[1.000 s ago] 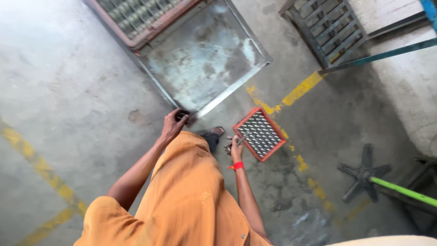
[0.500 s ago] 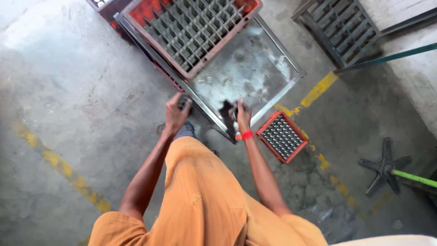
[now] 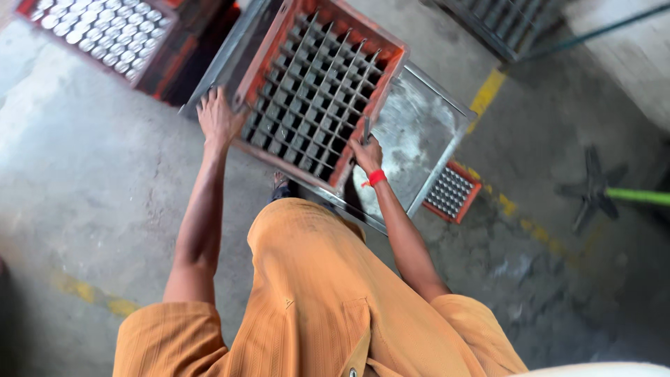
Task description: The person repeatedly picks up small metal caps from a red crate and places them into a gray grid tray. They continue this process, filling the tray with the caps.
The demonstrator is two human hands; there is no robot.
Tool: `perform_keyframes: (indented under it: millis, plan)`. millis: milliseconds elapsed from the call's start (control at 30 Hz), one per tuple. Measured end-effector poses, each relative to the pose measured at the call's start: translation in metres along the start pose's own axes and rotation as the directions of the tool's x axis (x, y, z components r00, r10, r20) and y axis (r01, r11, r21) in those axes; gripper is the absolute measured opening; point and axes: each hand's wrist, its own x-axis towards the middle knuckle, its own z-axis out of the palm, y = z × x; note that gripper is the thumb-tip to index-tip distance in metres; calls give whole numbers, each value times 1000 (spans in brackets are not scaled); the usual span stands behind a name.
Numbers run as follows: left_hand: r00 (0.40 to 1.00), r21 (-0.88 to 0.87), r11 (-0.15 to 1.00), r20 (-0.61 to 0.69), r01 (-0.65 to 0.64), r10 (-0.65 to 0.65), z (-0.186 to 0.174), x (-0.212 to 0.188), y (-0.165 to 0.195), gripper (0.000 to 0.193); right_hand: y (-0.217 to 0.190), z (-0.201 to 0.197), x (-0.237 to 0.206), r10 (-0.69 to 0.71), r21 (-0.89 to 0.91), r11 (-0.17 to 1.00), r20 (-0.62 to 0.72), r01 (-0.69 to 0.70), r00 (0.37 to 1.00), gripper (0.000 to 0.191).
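Left hand (image 3: 218,117) flat, fingers spread, pressing on the near-left edge of the tray (image 3: 426,129), just beside the corner of the red crate (image 3: 317,91); not gripping anything, palm down; right hand (image 3: 366,153) clenched round a dark thin tool (image 3: 365,130), tool tip resting at the crate's right rim; red band (image 3: 377,177) on the right wrist; crate is a red frame with a dark metal grid of square cells, cells look empty, sitting tilted on the left part of the tray and covering most of it; tray is a shallow grey metal sheet with raised rim, its bare scuffed right part showing beyond the crate; tray itself rests on the concrete floor (image 3: 91,174), or on something low, cannot tell which; second crate (image 3: 98,38) at top left, same red frame, cells filled with round silvery tops, just beside the tray's far-left corner; small red grid block (image 3: 452,192) on the floor, partly under the tray's right corner; dark grating (image 3: 499,21) at top right, well apart; yellow floor line (image 3: 488,91) runs diagonally past the tray's right side; green bar (image 3: 638,196) and a dark star-shaped base (image 3: 593,185) at far right; person in orange shirt (image 3: 314,300) bent over the crate, one foot (image 3: 280,185) visible just below it.
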Motion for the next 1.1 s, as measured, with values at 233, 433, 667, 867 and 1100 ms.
perform_keyframes:
  millis: [233, 433, 667, 867, 1100]
  plan:
    - [937, -468, 880, 265, -80, 227, 67, -47, 53, 58, 87, -66, -18, 98, -89, 989, -223, -120, 970, 39]
    - [889, -551, 833, 359, -42, 283, 108, -91, 130, 55, 154, -128, -35, 210, -180, 945, -304, -273, 929, 40]
    - [885, -528, 841, 328, -118, 330, 116, -107, 145, 61, 170, -145, -51, 110, -227, 953, -363, -203, 925, 44]
    - [888, -513, 854, 347, -89, 301, 109, -108, 141, 68, 172, -141, -54, 82, -227, 955, -417, -191, 905, 44]
    - [964, -598, 801, 217, 8, 152, 69, -114, 65, 43, 196, -128, -65, 173, 153, 985, -812, -83, 558, 51]
